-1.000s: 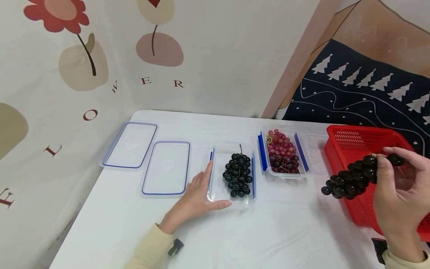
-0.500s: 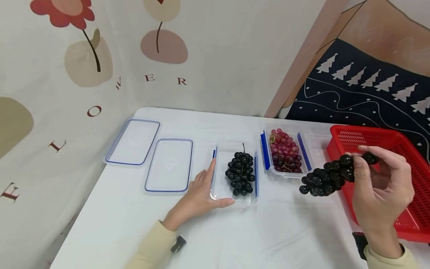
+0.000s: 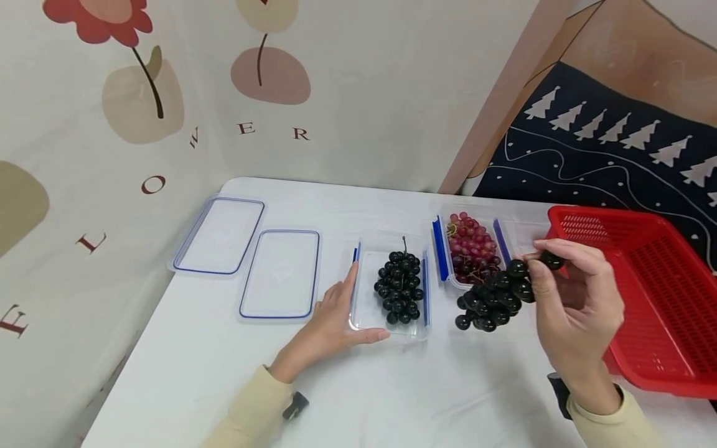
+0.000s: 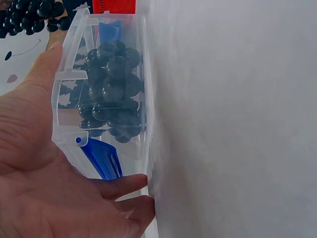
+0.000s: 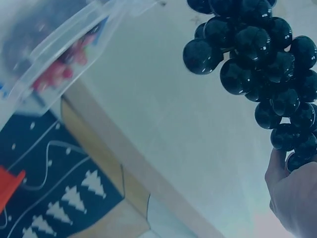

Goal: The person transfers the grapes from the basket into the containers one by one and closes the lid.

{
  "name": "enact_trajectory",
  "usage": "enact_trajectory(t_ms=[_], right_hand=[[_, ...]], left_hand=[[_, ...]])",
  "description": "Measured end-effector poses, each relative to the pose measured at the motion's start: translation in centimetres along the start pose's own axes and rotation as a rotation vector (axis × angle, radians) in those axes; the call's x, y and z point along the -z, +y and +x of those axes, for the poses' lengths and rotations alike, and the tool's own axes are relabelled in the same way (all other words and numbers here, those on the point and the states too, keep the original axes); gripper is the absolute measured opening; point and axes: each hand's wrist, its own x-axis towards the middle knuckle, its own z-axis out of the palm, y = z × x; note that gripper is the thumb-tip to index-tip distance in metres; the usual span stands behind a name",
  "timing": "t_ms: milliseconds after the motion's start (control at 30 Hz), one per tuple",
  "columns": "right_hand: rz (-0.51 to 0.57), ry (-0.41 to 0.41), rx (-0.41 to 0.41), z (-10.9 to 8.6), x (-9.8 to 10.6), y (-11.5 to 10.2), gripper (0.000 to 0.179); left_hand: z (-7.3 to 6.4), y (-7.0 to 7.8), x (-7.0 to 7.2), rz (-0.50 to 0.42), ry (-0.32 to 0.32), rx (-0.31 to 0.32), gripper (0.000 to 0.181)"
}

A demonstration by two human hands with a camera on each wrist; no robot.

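Observation:
My right hand (image 3: 579,302) pinches the stem end of a bunch of black grapes (image 3: 494,297) and holds it in the air, right of the near clear plastic container and in front of the second one. In the right wrist view the grapes (image 5: 267,64) hang large and close. Resting against the left side and near corner of the clear container (image 3: 366,317), my left hand (image 3: 330,323) has its thumb and fingers spread. Another bunch of black grapes (image 3: 399,287) lies inside that container. The left wrist view shows the container's blue clip (image 4: 103,157) beside my fingers.
A second clear container (image 3: 487,214) with red grapes (image 3: 473,246) stands behind to the right. The red plastic basket (image 3: 661,298) is at the right. Two blue-rimmed lids (image 3: 280,274) lie at the left. A patterned curtain (image 3: 364,93) hangs behind the white table (image 3: 392,398).
My right hand has carried the black grapes leftward, from over the red basket to in front of the red grapes' container. The left hand has stayed at the near container.

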Motion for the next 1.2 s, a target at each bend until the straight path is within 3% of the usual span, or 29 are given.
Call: enact_trajectory(t_ms=[200,467,700,967,1200], right_hand=[[0.038,-0.073,0.000,-1.0,-1.4,0.2,0.042],[0.088,-0.090,0.028,-1.8,-3.8,0.2,0.041],[0.106,-0.144,-0.030,-2.5,-6.2,0.2,0.049],[0.176,-0.169,-0.054,-3.4,-8.1,0.2,0.042],[0.175,-0.218,-0.091,-4.0,-9.2,0.1,0.029]], left_hand=[[-0.1,0.1,0.0,-0.029,0.002,-0.006,0.141],[0.0,0.5,0.3,-0.037,-0.015,-0.017,0.141],[-0.3,0.4,0.6,-0.039,-0.048,-0.023,0.144],[-0.4,0.4,0.6,-0.046,-0.038,-0.045,0.144],[-0.5,-0.3,0.3,-0.036,-0.015,-0.113,0.143]])
